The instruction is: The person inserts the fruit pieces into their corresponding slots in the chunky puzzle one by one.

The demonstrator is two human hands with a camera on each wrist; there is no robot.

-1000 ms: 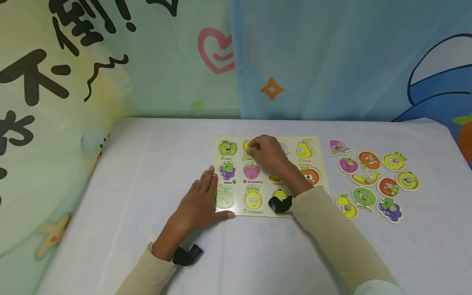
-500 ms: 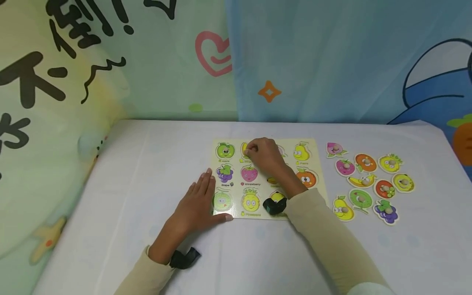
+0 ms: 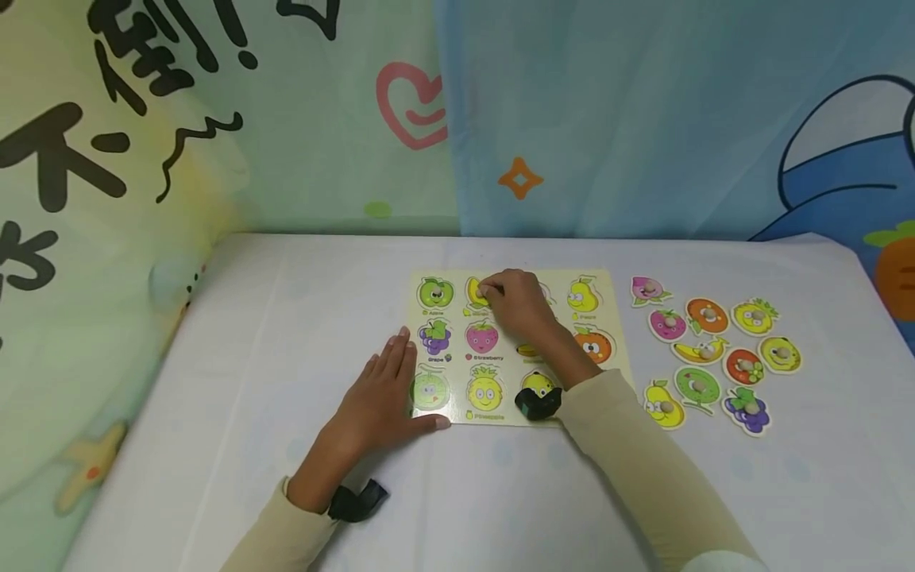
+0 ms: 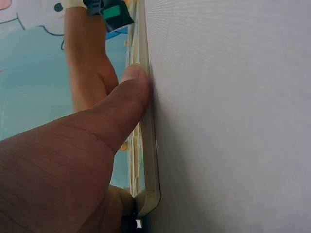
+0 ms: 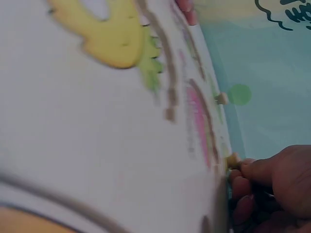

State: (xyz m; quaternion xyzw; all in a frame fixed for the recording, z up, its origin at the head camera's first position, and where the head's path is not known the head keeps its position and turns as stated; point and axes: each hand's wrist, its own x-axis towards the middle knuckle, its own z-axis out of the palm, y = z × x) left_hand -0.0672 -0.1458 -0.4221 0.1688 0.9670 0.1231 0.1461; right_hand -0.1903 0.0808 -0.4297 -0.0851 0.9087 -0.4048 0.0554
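Note:
A cream fruit puzzle board (image 3: 457, 409) lies on the table, with rows of printed fruits and recesses. My left hand (image 3: 379, 393) rests at its front left corner, fingers straight along the left side and thumb (image 4: 131, 92) against the front edge. Over the top row is my right hand (image 3: 522, 306), its thumb and fingertips at a yellow fruit puzzle piece (image 3: 475, 292) in the second place. The right wrist view has those fingers pinching a small wooden knob (image 5: 233, 159). Part of the board is covered by the right hand and forearm.
To the right of the board, several knobbed fruit pieces lie loose, among them a grape piece (image 3: 747, 411), a banana piece (image 3: 700, 350) and an orange piece (image 3: 708, 315). A printed curtain (image 3: 615, 119) hangs behind the white-covered table (image 3: 286, 318).
The head view has shifted slightly. My right fingertips have moved a little to the right, and more of the yellow piece shows. My left hand stays at the board's corner.

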